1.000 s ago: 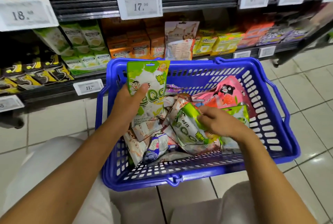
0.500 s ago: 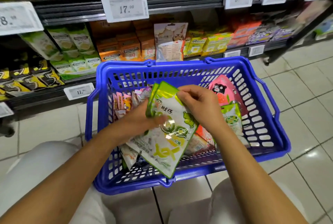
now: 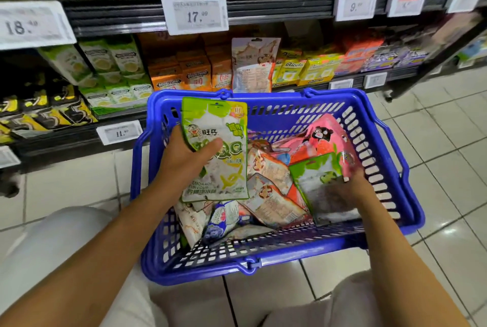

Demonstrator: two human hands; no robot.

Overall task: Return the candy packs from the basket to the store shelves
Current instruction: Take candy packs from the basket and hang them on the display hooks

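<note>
a blue plastic basket (image 3: 276, 261) sits on the tiled floor (image 3: 434, 142) between the person's knees and the store shelves (image 3: 263, 8), its far rim close to the lowest shelf edge. the left hand (image 3: 184, 160) holds a green and white candy pack (image 3: 224, 168) upright over the left part of the basket, the thumb lying across the front of the pack and the fingers hidden behind it, so the pack is gripped and lifted clear of the heap below. the right hand (image 3: 347, 187) reaches down into the right side of the basket and its fingers curl on a second green pack (image 3: 319, 181) that lies tilted on top of the pile; how firmly it is held cannot be told, since the hand is blurred. a pink pack (image 3: 326, 137) with a bear face leans against the far right wall of the basket, just beyond the second green pack. between the two hands lie several orange and white packs (image 3: 271, 187), overlapping each other, and a small blue and white pack (image 3: 221, 221) sits near the left bottom of the heap. on the shelves behind, green boxes (image 3: 116, 63) stand to the left, orange boxes (image 3: 189, 71) beside them, and a pale hanging pouch (image 3: 253, 66) stands just beyond the basket's far rim. a price tag (image 3: 195, 14) reading 17.99 hangs on the shelf edge above.
</note>
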